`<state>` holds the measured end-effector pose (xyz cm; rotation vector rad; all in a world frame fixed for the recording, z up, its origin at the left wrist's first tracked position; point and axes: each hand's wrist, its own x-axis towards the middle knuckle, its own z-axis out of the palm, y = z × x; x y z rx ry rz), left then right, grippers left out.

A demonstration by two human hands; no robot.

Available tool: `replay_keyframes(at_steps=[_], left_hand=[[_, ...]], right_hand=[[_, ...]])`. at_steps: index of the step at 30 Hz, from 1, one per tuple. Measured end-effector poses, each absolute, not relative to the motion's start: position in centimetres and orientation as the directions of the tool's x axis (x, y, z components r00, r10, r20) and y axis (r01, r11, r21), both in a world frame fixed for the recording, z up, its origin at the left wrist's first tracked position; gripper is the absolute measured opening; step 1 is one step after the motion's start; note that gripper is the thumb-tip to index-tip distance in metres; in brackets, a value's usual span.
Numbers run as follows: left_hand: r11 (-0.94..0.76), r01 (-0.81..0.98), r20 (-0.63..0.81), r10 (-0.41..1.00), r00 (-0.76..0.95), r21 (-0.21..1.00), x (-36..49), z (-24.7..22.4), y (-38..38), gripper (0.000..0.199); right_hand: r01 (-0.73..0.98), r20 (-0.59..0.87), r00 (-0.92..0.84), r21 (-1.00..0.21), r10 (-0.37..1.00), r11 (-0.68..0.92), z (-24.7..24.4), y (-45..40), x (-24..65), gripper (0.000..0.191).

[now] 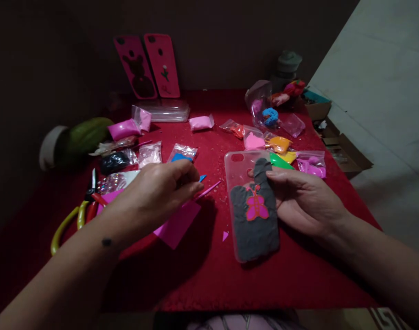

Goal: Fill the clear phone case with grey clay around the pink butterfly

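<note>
My right hand (pixel 305 199) holds a clear phone case (pixel 235 172) by its right edge, thumb on the front. Grey clay (pixel 257 240) covers the lower part and right side of the case, and a pink butterfly with an orange-red outline (pixel 256 206) lies on the clay. My left hand (pixel 166 188) hovers left of the case, fingers curled and pinched together; whatever is between the fingertips is too small to make out. Just beyond its fingertips is a thin pink stick (pixel 209 189). Beneath this hand lies a pink sheet (pixel 178 227).
Pliers with yellow handles (pixel 81 214) lie at the left. Bags of coloured clay, such as a pink one (pixel 201 123) and an orange one (pixel 280 143), spread across the red table (pixel 195 284). Two decorated pink cases (pixel 163 66) stand at the back. Open boxes (pixel 346 146) are at the right.
</note>
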<state>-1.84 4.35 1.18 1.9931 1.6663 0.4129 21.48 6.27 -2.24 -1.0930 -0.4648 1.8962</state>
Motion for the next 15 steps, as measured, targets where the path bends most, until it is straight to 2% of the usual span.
replay_keyframes(at_steps=[3, 5, 12, 15], left_hand=[[-0.216, 0.928, -0.123, 0.957, 0.263, 0.303, -1.5, -0.1, 4.5, 0.016], [-0.266, 0.947, -0.153, 0.943, 0.294, 0.181, -0.9, -0.8, 4.4, 0.015], [-0.246, 0.968, -0.214, 0.945, 0.248, 0.036, 0.7, -1.3, 3.2, 0.023], [-0.212, 0.977, -0.198, 0.958, 0.207, -0.006, 0.6, -1.1, 3.3, 0.020]], right_hand=[[-0.510, -0.517, -0.206, -0.668, 0.831, -0.542, -2.1, 6.3, 21.4, 0.012], [-0.517, -0.513, -0.210, -0.664, 0.832, -0.540, -1.9, 6.2, 21.3, 0.011], [-0.524, -0.537, -0.229, -0.635, 0.812, -0.568, -1.5, 6.2, 21.3, 0.007], [-0.528, -0.516, -0.244, -0.640, 0.821, -0.558, -1.6, 6.1, 21.3, 0.009]])
